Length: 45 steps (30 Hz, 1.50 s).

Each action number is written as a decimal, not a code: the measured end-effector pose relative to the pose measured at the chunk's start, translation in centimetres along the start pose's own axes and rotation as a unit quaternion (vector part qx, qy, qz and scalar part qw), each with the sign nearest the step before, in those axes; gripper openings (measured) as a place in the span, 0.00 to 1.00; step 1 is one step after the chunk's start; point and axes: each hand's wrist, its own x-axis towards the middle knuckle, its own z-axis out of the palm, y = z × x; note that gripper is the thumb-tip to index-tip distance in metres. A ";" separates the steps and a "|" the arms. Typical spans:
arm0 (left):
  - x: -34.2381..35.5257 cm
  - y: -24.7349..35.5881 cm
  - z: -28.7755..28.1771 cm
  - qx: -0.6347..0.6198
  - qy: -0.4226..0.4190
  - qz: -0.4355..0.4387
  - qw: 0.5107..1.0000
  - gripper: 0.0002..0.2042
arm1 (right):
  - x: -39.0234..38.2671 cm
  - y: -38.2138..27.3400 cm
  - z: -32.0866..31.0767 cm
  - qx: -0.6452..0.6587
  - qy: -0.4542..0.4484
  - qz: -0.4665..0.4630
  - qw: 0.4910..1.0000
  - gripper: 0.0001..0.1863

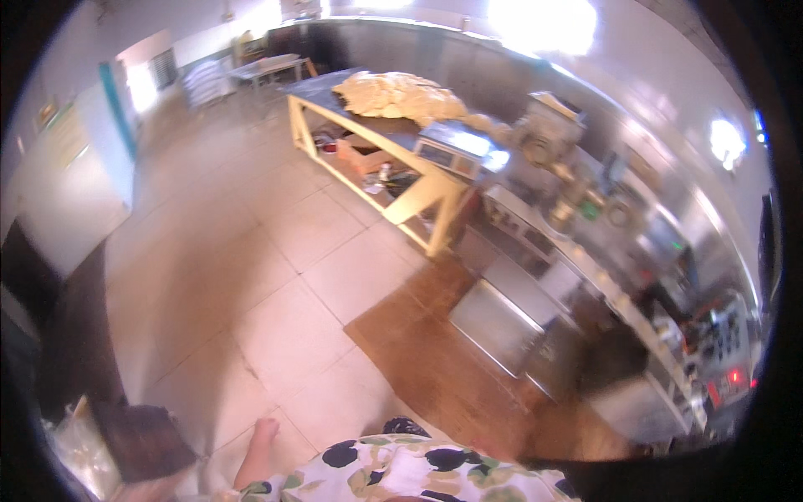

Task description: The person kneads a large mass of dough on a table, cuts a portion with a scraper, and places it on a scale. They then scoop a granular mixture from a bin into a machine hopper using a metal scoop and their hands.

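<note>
My left hand [266,429] hangs low beside my patterned clothing [401,468], over the tiled floor. It looks small and blurred, so its fingers do not show clearly, and I see nothing held in it. My right hand is out of view. Ahead stands a table with a yellow frame [401,163], well away from the hand. A large pale yellow mass like dough [401,96] is heaped on it. At its near end sits a box-shaped device with a shiny metal top [456,146].
A metal machine [548,130] and a long line of equipment [602,268] run along the right wall. A steel panel [498,326] sits low by a brown floor patch [427,335]. A dark brown box-like thing [142,439] is at lower left. White sacks [207,82] are stacked far back.
</note>
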 end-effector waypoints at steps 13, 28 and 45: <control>28.8 24.4 -8.0 0.159 -0.029 0.135 0.978 0.14 | 29.9 -40.3 3.6 0.114 0.048 -0.122 0.985 0.05; 49.9 40.0 -25.0 0.028 0.059 -0.177 0.982 0.13 | 52.4 -98.8 37.8 -0.198 -0.111 -0.158 0.961 0.15; 100.4 90.4 -44.4 -0.084 -0.013 -0.048 0.995 0.14 | 84.7 -134.9 43.4 -0.266 -0.038 -0.292 0.918 0.07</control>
